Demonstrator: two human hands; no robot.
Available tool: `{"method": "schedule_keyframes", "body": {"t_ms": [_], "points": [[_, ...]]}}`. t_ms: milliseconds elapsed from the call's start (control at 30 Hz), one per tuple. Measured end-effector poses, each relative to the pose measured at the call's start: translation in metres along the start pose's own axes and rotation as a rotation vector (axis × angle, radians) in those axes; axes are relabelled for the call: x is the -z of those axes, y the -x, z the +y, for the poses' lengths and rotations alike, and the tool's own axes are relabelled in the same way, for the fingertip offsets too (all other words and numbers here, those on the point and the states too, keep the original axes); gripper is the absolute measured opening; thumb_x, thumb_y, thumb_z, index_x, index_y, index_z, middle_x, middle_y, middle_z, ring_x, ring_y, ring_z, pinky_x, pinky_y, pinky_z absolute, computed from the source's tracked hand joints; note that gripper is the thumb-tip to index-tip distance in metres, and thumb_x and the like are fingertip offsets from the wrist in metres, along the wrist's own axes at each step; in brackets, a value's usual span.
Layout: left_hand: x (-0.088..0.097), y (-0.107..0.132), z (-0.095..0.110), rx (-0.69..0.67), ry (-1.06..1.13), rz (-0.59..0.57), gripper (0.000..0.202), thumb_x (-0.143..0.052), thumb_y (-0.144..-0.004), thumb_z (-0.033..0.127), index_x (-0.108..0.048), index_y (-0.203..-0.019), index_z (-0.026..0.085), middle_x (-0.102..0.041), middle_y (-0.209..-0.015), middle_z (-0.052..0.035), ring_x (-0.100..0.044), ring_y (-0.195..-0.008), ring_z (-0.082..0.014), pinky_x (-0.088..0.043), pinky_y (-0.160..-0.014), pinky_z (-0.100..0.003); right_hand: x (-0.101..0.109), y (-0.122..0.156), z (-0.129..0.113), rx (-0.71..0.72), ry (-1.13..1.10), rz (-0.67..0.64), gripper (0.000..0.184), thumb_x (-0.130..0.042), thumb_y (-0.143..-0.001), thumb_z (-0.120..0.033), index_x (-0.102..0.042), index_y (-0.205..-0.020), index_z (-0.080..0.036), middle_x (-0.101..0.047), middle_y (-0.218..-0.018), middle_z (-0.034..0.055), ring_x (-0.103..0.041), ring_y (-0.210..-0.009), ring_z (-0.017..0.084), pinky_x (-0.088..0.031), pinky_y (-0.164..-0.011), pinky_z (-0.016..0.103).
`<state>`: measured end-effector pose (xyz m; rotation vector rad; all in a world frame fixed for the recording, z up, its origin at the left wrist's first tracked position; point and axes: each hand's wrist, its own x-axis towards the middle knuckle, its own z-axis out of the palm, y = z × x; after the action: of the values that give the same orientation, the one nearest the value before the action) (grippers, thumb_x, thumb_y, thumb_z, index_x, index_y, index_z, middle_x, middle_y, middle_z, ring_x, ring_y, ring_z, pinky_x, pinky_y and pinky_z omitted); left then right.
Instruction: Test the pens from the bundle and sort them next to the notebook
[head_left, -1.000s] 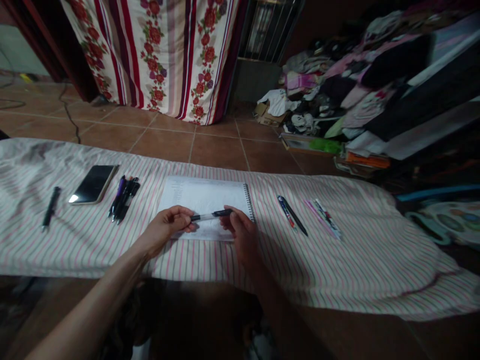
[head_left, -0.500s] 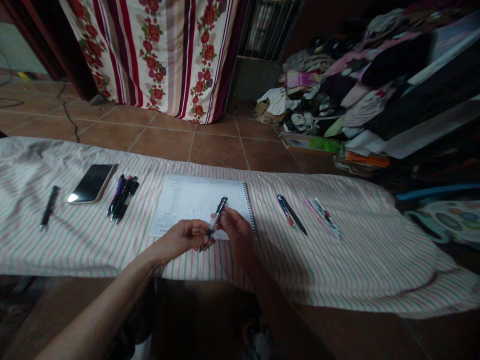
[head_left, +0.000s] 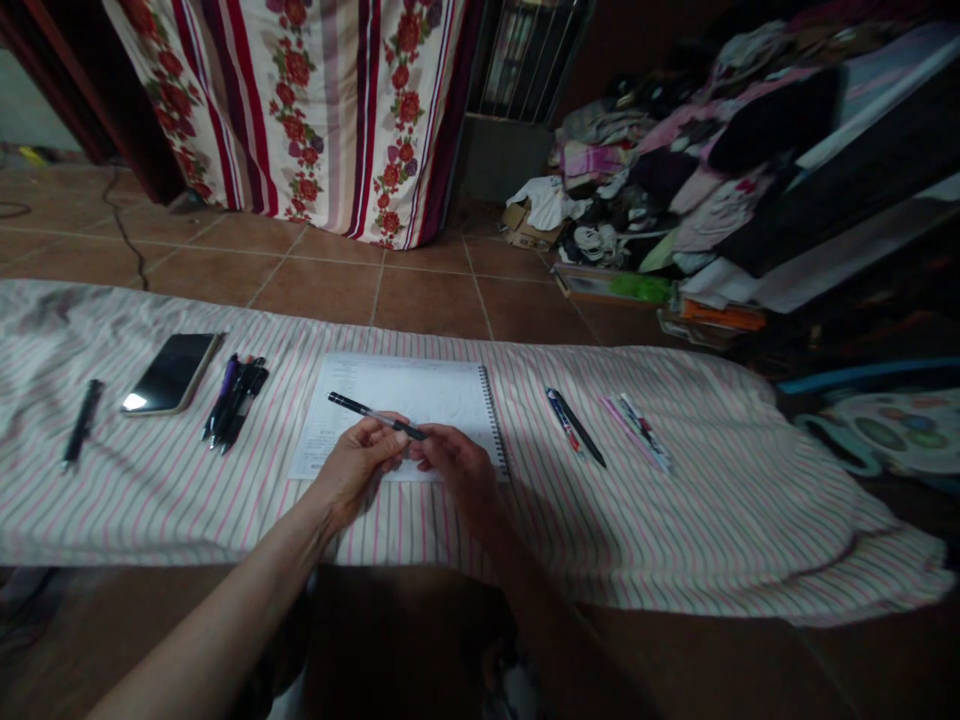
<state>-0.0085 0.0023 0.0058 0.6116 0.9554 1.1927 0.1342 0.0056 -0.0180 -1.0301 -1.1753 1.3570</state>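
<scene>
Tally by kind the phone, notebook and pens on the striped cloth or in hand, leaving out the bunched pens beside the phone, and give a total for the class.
Smartphone: 1
Spiral notebook: 1
Held pen: 1
Lone pen left of the smartphone: 1
Pens right of the notebook: 4
Total: 8

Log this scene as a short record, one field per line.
Left hand: holding the black-and-clear pen
Right hand: fingers at that pen's right end, grip partly hidden
Held pen: slanted, over the notebook
Notebook binding: spiral, right edge
Left of notebook: bunch of pens, phone, lone dark pen
Right of notebook: two pairs of slim pens
Surface: striped cloth
Behind: flowered curtain
</scene>
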Motion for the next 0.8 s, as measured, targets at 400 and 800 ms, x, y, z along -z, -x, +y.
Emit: {"method": "schedule_keyframes", "body": {"t_ms": [400,800], "points": [[-0.008,0.004,0.002,0.085,0.053,-0.041,0.024,-0.077,-0.062,0.02,-0.067,-0.081,0.009,-0.063,-0.062,-0.0028,-0.055,-0.055,-0.0078,-0.042,-0.051,-0.017,0.007,-0.002,0.001,0.032,0.073,0.041,0.018,-0.063,-0.072,-0.032,-0.062,-0.085,-0.02,-0.064,-0.068,-0.0011,-0.057,-0.061,0.012,-0.046,-0.061,0.026],[-0.009,0.0,-0.008,0.197,0.345,-0.015,0.006,-0.061,-0.075,0.004,-0.064,-0.079,0.008,-0.068,-0.07,-0.008,-0.065,-0.064,-0.0125,-0.056,-0.07,-0.023,0.007,0.001,-0.005,0.035,0.042,0.071,0.02,-0.064,-0.07,-0.032,-0.061,-0.086,-0.02,-0.06,-0.067,-0.0025,-0.052,-0.058,0.01,-0.042,-0.057,0.023]]}}
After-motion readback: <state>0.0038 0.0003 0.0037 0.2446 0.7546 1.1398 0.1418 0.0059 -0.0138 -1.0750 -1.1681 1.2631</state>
